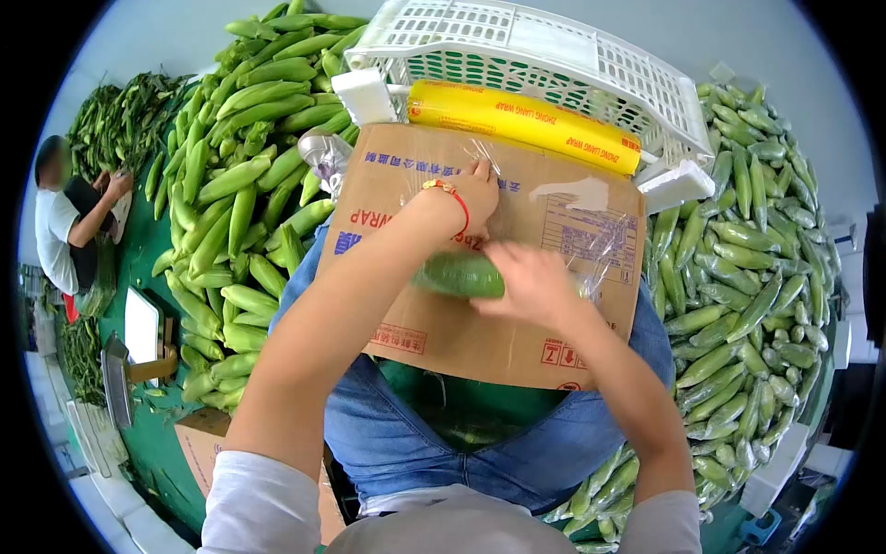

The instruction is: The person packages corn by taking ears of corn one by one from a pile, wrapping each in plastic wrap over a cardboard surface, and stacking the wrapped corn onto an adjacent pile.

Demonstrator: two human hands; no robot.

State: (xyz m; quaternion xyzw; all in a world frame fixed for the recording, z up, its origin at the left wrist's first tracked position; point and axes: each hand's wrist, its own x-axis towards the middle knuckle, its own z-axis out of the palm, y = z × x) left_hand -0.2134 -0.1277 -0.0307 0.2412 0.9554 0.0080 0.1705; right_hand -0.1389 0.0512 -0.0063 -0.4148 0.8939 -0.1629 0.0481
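A green corn ear [459, 276] sits pinched between fingers and thumb of our right hand [535, 282]; just beyond, our left hand [475, 196] bends over cardboard [503, 346], any pinch there unclear, a yellow roll [526, 125] past its fingertips.

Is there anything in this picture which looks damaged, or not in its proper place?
Yes. The cardboard has a pale, ragged patch above its printed table, as if surface paper was torn away. Also, a shoe is right beside the corn pile, which seems odd near food.
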